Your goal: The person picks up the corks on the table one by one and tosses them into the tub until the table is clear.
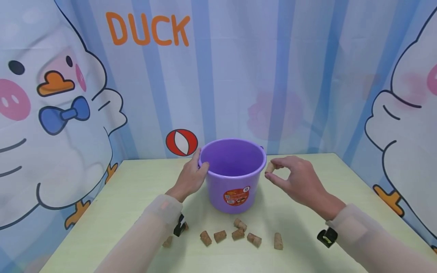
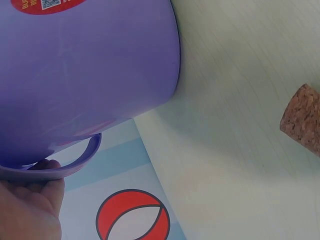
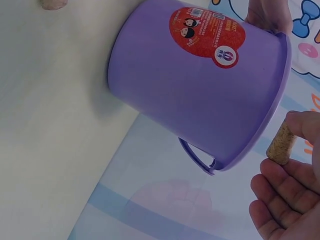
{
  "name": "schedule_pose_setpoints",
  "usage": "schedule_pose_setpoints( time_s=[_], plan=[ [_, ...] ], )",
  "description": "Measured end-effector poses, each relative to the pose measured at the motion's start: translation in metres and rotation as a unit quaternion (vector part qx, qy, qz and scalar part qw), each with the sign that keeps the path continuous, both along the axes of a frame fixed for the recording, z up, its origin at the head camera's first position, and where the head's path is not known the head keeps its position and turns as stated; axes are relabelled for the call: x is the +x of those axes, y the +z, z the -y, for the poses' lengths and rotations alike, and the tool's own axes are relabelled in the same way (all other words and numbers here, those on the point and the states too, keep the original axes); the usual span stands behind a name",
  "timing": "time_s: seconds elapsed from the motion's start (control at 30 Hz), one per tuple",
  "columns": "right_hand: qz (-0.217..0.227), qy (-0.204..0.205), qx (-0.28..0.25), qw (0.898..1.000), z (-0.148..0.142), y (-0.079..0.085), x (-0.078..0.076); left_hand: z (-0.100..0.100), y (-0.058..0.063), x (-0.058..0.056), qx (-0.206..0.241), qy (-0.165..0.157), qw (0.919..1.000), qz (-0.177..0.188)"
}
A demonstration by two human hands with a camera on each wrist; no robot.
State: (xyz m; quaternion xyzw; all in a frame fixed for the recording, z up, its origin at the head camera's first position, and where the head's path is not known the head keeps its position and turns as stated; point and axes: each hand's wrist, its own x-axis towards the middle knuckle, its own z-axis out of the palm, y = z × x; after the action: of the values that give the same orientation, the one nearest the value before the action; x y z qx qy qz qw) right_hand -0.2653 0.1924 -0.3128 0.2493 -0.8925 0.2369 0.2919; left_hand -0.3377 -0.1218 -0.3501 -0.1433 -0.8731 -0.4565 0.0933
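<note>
A purple bucket point(image 1: 213, 193) with a red label stands upright on the table. My left hand point(image 1: 191, 176) grips its rim on the left side; in the left wrist view the bucket's handle point(image 2: 92, 150) hangs near those fingers. To the right of the rim, my right hand point(image 1: 300, 180) pinches a cork stopper point(image 3: 281, 145) between thumb and fingertips, apart from the bucket. Several more cork stoppers lie in front of the bucket, among them one cork point(image 1: 220, 236) near the middle and another cork point(image 1: 278, 241) farther right. The inside bottom of the bucket is hidden.
The pale table point(image 1: 136, 189) ends at a striped blue curtain point(image 1: 235, 76) printed with ducks and a red ball point(image 1: 181, 142). Two corks, including a cork point(image 1: 167, 241), lie partly behind my left forearm.
</note>
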Motion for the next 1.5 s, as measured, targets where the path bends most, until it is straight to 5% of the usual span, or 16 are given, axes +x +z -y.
schedule_pose_setpoints(
  time_s=[1.5],
  plan=[
    [0.054,0.005,-0.016,0.998,0.025,0.015,-0.019,-0.001,0.001,0.0,0.002,0.0,1.0,0.002]
  ],
)
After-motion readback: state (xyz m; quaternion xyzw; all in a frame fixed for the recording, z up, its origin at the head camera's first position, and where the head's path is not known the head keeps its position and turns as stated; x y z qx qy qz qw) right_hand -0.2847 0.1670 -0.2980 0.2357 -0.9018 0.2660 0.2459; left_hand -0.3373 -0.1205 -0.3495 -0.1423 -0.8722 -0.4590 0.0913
